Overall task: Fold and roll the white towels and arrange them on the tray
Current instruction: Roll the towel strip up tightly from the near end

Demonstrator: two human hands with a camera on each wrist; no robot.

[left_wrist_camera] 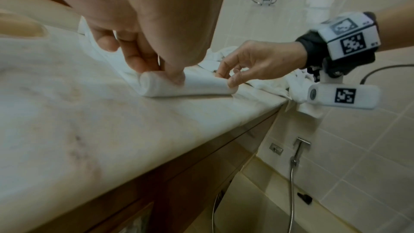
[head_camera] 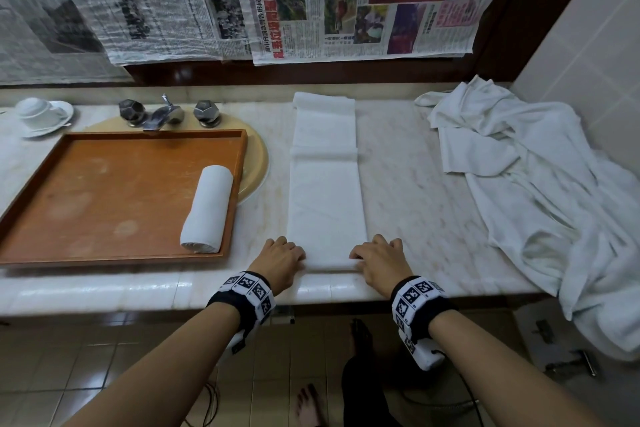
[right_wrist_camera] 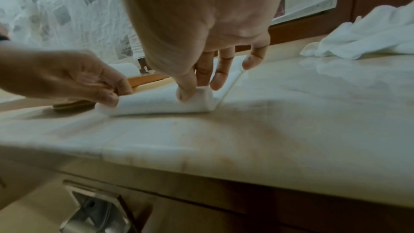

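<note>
One rolled towel (head_camera: 207, 208) on tray (head_camera: 104, 191); left hand (head_camera: 280, 262) and right hand (head_camera: 379, 262) both pinch folded towel's (head_camera: 325, 191) rolled end.

To your left, the tray (head_camera: 114, 191) sits just beside the folded towel (head_camera: 325, 184), its raised rim (head_camera: 239, 191) and the rolled towel (head_camera: 207, 208) blocking that side. To your right, bare counter (head_camera: 415, 191) gives you room until the heap of loose towels (head_camera: 540, 184). Behind the tray stands the faucet (head_camera: 162, 114); a cup and saucer (head_camera: 43, 116) sit far left.
</note>
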